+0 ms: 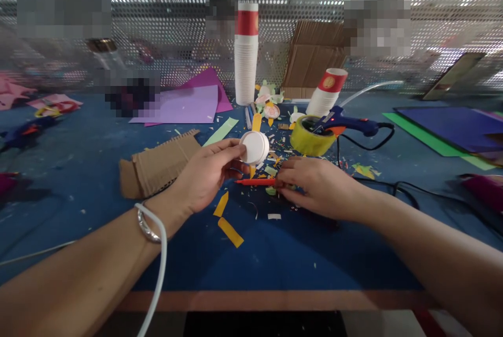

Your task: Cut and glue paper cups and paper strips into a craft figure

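Note:
My left hand [220,169] pinches a white round paper piece [254,147], its flat face turned toward me. An orange paper strip [257,122] shows above the disc's rim, and a bit of orange shows below; I cannot tell whether they are fixed to it. Low over the table, my right hand [310,182] has its fingers curled on the end of a red pen [257,182], whose tip points left. Two loose orange paper strips [230,232] lie in front of the left hand. Paper scraps [271,171] are scattered between and behind both hands.
A yellow tape roll [310,140] stands behind my right hand, a blue glue gun [346,121] resting on it with its cable trailing right. Cup stacks [245,69] rise at the back. Corrugated cardboard [168,161] lies left; purple sheets [184,104] lie behind it.

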A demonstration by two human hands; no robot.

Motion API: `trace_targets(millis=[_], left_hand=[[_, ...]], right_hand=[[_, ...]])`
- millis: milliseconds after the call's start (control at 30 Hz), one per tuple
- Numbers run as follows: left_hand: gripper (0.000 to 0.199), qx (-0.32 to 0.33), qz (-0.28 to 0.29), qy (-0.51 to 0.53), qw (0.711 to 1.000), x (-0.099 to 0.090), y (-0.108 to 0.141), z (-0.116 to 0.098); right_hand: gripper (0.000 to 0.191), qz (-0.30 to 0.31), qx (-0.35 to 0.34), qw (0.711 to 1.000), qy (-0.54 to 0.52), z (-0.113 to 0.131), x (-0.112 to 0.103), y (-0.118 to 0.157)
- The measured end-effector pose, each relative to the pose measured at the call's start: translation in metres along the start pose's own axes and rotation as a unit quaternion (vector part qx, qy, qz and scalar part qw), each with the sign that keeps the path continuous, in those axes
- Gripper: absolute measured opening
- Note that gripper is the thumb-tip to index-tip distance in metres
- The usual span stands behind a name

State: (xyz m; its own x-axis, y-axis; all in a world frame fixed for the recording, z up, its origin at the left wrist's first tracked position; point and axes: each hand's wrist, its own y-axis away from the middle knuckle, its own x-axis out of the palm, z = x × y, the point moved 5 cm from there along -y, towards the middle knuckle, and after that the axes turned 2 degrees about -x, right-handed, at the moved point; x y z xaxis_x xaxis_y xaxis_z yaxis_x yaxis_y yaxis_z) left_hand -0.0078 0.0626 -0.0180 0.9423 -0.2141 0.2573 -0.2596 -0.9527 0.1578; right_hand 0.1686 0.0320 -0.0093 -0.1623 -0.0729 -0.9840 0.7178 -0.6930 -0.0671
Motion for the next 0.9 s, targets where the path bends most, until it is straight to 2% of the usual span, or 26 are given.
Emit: trace_targets(millis=[133,333,533,800,900], left_hand=[[0.014,0.003,0.001,-0.004,1.0,0.001,0.0,0.0],[0.012,0.007,-0.001,-0.011,1.0,0.0,0.0,0.0],[0.012,0.012,0.0,-0.018,1.0,0.0,0.0,-0.001],[0.011,0.0,0.01,-0.028,1.0,0.003,-0.001,0.005],[0.012,-0.001,0.014,-0.037,0.999,0.003,-0.001,0.005]], right_hand=[[0.016,-0.029,0.0,0.999,-0.024,-0.005,-0.004,0.002],[0.017,-0.046,-0.006,0.999,0.012,-0.013,-0.01,0.008],[0.012,-0.016,0.031,0.999,0.028,-0.019,-0.006,0.009],[0.003,0.003,0.074,0.997,-0.014,-0.02,-0.004,0.006],[0.006,0.025,0.101,0.993,-0.048,-0.02,-0.002,0.004]])
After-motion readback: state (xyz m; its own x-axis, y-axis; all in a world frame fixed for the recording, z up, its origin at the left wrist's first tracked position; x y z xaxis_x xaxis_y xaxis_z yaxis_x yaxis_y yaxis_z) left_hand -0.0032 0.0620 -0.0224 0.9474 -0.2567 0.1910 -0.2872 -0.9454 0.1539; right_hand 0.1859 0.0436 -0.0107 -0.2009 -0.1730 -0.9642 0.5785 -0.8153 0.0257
